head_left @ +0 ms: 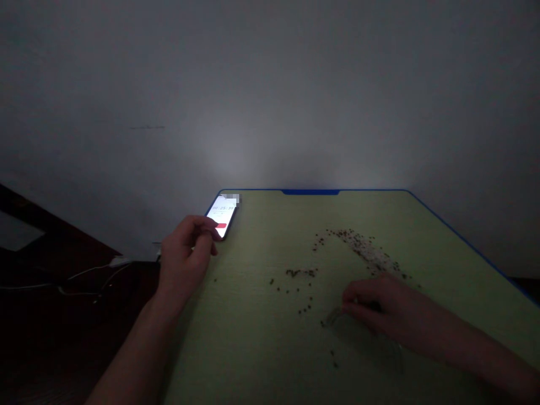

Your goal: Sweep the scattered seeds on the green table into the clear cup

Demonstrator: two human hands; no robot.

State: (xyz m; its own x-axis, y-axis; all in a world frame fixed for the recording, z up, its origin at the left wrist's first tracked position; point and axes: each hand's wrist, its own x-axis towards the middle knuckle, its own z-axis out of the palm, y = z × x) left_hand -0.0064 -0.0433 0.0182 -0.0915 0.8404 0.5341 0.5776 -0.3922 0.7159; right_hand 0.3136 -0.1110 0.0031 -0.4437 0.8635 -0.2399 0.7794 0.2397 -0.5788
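My left hand [188, 250] reaches to the near end of a lit phone [223, 214] lying at the table's far left corner; its fingers are curled loosely, a fingertip at the red button on the screen. My right hand [375, 304] rests on the green tabletop [261, 337] with fingers bent together over the rim of a clear glass dish [367, 340]. Small dark and pale grains [363, 250] lie scattered in a curved trail just beyond my right hand, with several loose ones [299, 275] to its left.
The table has a blue edge [310, 192] and stands against a plain grey wall. To the left, in deep shadow, a white cable [97, 270] runs over a dark surface. The room is dim; the phone screen gives most of the light.
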